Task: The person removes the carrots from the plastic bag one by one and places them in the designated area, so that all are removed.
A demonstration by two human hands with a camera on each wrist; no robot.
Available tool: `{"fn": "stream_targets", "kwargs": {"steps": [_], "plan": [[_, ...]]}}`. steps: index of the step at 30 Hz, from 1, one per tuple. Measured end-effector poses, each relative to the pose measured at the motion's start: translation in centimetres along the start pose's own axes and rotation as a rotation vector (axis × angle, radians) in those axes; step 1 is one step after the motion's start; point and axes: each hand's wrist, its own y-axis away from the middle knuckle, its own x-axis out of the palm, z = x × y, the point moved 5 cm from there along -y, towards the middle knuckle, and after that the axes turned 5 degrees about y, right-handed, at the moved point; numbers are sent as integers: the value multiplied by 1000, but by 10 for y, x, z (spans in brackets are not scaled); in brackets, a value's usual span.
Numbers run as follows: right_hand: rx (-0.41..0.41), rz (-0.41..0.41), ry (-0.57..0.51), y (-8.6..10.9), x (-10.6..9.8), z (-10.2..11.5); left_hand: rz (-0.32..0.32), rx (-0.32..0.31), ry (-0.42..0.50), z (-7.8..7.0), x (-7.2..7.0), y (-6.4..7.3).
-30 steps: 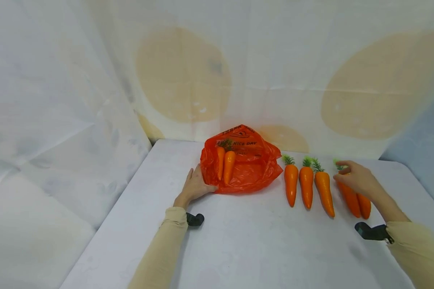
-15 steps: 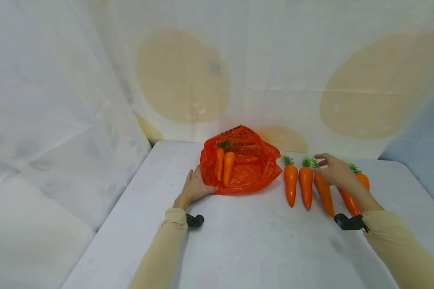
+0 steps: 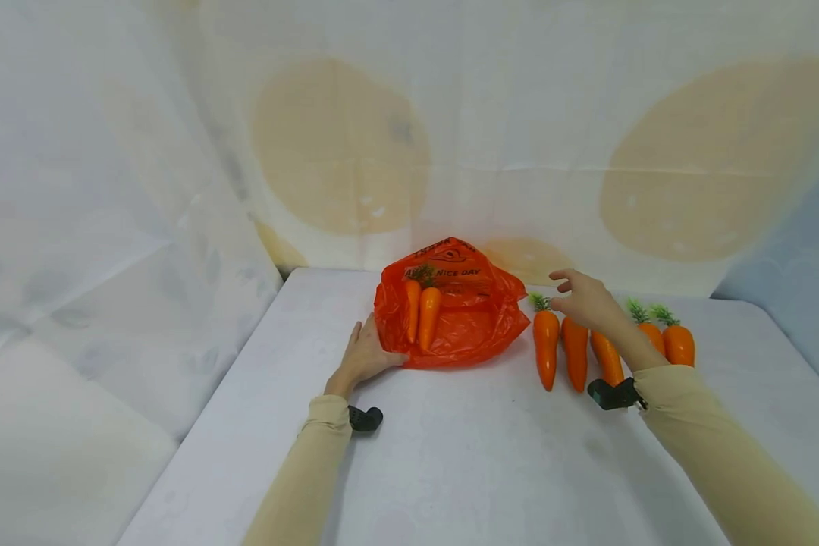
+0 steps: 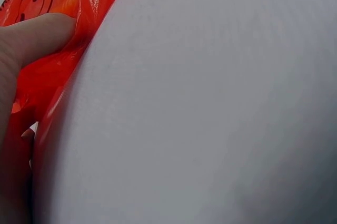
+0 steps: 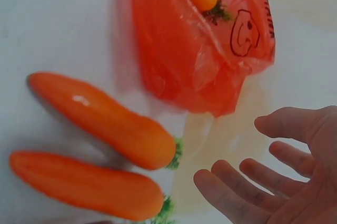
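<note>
An orange-red plastic bag (image 3: 464, 334) with printed lettering lies on the table, its mouth facing me. Two orange carrots (image 3: 429, 315) with dark green tops are inside. My left hand (image 3: 363, 355) holds the bag's left edge; in the left wrist view the thumb (image 4: 45, 37) lies over the plastic and the other fingers are mostly hidden. My right hand (image 3: 590, 305) hovers with spread, slightly bent fingers over the tops of the loose carrots, holding nothing. Nearest the bag lies one carrot (image 3: 547, 349), with another carrot (image 3: 575, 356) beside it, partly under the hand in the head view.
More carrots lie to the right, among them one (image 3: 679, 345) at the row's end, with the right forearm across part of the row. A pale cloth backdrop (image 3: 512, 152) with tan spots rises behind the white table (image 3: 464, 462).
My right hand has travelled left along the row, from the rightmost carrots toward the bag, without taking any. The left hand and the bag stay put.
</note>
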Motion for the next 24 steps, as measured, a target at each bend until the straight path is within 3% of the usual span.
{"fn": "stream_targets", "kwargs": {"steps": [8, 13, 18, 24], "plan": [[-42, -57, -47, -14, 1, 29, -5, 8, 22, -1, 0, 1], [-83, -112, -71, -21, -1, 61, -10, 13, 22, -1, -2, -1], [-101, -63, -103, -33, 10, 87, -10, 20, 24, -2, -2, -1], [-73, 32, -115, -46, 34, 103, -2, 27, 26, -2, -1, 0]]}}
